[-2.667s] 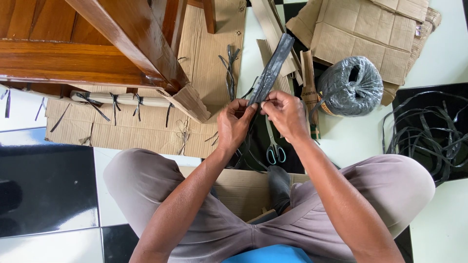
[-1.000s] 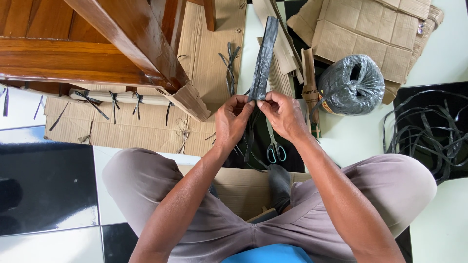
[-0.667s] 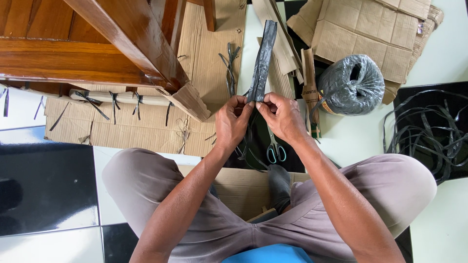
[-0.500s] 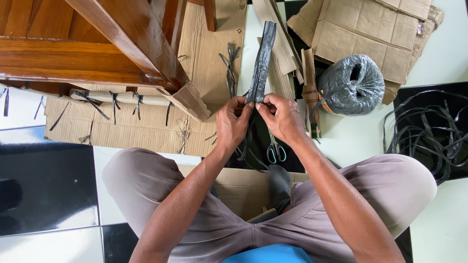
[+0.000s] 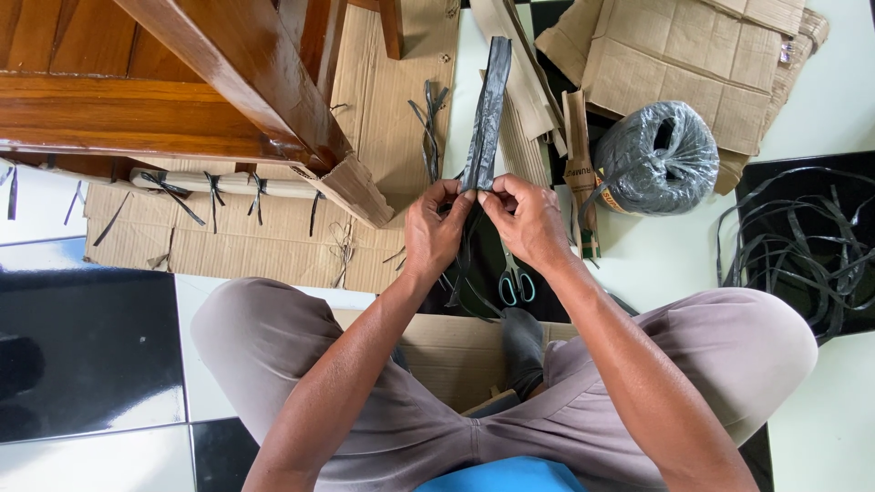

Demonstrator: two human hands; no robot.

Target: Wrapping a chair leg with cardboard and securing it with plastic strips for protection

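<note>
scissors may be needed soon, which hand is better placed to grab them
Right, probably. The scissors lie on the floor just under the right hand; the left hand sits further off. Both pinch the black plastic strip.

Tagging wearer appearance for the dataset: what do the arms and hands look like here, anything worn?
Both forearms are bare, no sleeves in view. The left hand and right hand carry no gloves, and no rings or watch show. No markings are visible on either arm.

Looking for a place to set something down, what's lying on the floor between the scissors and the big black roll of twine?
In the head view, a narrow folded cardboard strip lies between the scissors and the twine roll.
</note>
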